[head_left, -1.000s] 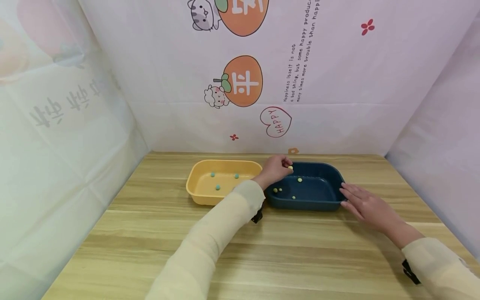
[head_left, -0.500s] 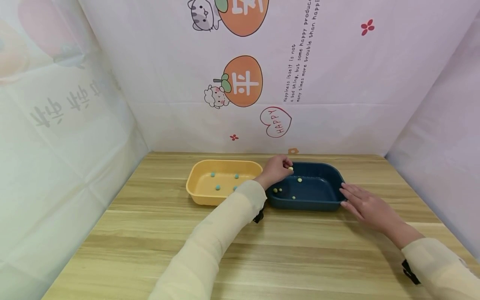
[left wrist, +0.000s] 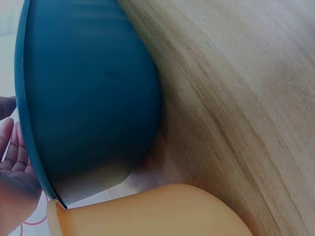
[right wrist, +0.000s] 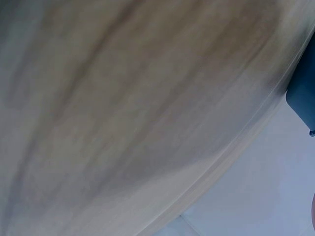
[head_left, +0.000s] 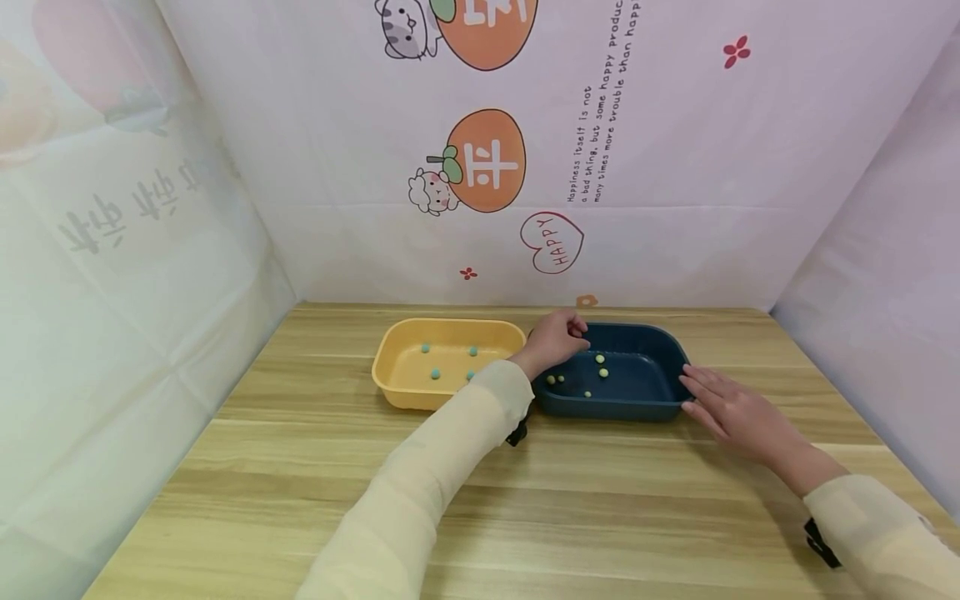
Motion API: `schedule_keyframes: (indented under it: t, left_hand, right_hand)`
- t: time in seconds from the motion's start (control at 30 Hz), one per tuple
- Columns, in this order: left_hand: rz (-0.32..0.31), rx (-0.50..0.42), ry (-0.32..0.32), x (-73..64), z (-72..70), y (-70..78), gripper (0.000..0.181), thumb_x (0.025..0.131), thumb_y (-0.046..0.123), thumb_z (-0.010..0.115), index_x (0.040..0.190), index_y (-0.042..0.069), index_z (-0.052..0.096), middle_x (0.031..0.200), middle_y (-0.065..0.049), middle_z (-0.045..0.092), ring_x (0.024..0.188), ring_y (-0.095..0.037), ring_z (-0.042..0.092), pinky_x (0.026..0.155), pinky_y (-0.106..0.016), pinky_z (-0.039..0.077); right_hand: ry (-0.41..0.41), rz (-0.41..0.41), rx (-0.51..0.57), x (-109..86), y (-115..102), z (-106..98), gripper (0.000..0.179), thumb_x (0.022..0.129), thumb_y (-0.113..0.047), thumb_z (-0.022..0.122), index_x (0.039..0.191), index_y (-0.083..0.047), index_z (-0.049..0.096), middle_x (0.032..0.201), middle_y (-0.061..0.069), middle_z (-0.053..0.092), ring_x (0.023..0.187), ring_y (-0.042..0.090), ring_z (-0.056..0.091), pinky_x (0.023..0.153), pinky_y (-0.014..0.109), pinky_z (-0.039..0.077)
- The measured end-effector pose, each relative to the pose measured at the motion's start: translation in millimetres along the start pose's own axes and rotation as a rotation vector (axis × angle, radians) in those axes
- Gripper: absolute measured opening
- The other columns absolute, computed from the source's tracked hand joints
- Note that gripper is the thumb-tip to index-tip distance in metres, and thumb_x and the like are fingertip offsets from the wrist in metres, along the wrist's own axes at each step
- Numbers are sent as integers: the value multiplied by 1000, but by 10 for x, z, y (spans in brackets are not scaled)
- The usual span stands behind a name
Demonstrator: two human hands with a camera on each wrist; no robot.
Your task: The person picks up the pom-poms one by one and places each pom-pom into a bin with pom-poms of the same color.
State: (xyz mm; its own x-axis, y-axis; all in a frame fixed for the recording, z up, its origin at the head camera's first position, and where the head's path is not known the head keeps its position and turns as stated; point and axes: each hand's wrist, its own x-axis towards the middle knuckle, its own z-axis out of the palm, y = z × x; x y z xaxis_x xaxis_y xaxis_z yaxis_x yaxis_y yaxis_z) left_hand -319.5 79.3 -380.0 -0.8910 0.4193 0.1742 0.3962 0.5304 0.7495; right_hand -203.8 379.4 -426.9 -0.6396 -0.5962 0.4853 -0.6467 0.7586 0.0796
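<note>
Over the left part of the dark blue tray [head_left: 637,410] hovers my left hand [head_left: 551,342], its thumb and fingers apart with nothing visible between them. Inside that tray lie several small yellow-green balls [head_left: 603,373] of differing sizes. My right hand [head_left: 738,417] touches the tray's right end with straight fingers. In the left wrist view, the left hand [left wrist: 19,167] shows past the rim of the blue tray [left wrist: 93,83]. Only a corner of the blue tray [right wrist: 304,88] shows in the right wrist view, with a sliver of skin at the edge.
A yellow tray [head_left: 408,400] stands against the blue one on the left, with several small blue-green balls [head_left: 435,374] in it. My left forearm hides part of it. Both trays stand on a wooden table [head_left: 585,517]. Behind hangs a white printed cloth [head_left: 360,242], with more cloth at both sides.
The yellow-green ball held in my left fingertips has been let go and now lies in the blue tray near another one. My right hand stays in place.
</note>
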Motion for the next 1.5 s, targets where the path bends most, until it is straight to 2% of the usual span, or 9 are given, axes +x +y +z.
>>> schedule_keyframes:
  t: [0.37, 0.7, 0.9, 1.07, 1.2, 1.3, 1.5]
  left_hand:
    - [13, 3, -2, -3, -24, -11, 23, 90, 12, 71, 110, 2, 66, 89, 3, 58, 81, -13, 54, 71, -18, 47]
    - [63, -33, -21, -88, -88, -31, 22, 89, 10, 72, 108, 1, 65, 89, 3, 58, 82, -12, 54, 71, -17, 48]
    - [66, -42, -30, -182, -197, -54, 15, 90, 10, 71, 102, 7, 64, 91, 1, 60, 83, -13, 55, 71, -17, 49]
    - [49, -64, -24, -234, -302, -124, 21, 90, 12, 71, 108, 3, 65, 92, 1, 60, 84, -14, 56, 72, -18, 49]
    - [32, -105, -23, -298, -418, -182, 21, 90, 13, 71, 108, 4, 65, 93, 1, 61, 85, -14, 57, 73, -21, 51]
    - [42, -123, -15, -349, -515, -240, 20, 89, 12, 72, 106, 5, 66, 93, 1, 63, 84, -14, 58, 73, -23, 51]
    - [51, -135, -10, -501, -704, -350, 18, 89, 12, 72, 104, 5, 66, 94, -2, 63, 85, -16, 58, 75, -23, 52]
  right_hand:
    - [28, -29, -1, -1, 19, 19, 46, 93, -22, 66, 126, 9, 59, 130, 29, 55, 117, 43, 53, 115, 21, 14]
    - [52, -49, -3, 6, 31, 35, 48, 98, -30, 58, 125, 9, 60, 129, 29, 56, 116, 41, 55, 114, 20, 14]
    - [33, -36, -2, 8, 18, 23, 46, 95, -25, 62, 126, 9, 59, 130, 29, 55, 117, 42, 54, 114, 20, 14]
    - [23, -24, 2, 5, 12, 14, 47, 92, -21, 66, 127, 9, 58, 130, 29, 54, 118, 42, 53, 115, 22, 15]
    - [31, -33, 5, 3, 20, 23, 47, 93, -23, 65, 128, 9, 58, 130, 29, 54, 118, 42, 53, 115, 23, 16]
    - [32, -33, 4, 0, 25, 26, 47, 94, -23, 64, 128, 9, 58, 131, 29, 54, 118, 42, 53, 115, 22, 16]
    - [-3, -4, 1, -4, 11, 0, 48, 95, -24, 64, 129, 8, 57, 133, 29, 53, 120, 42, 52, 115, 22, 14]
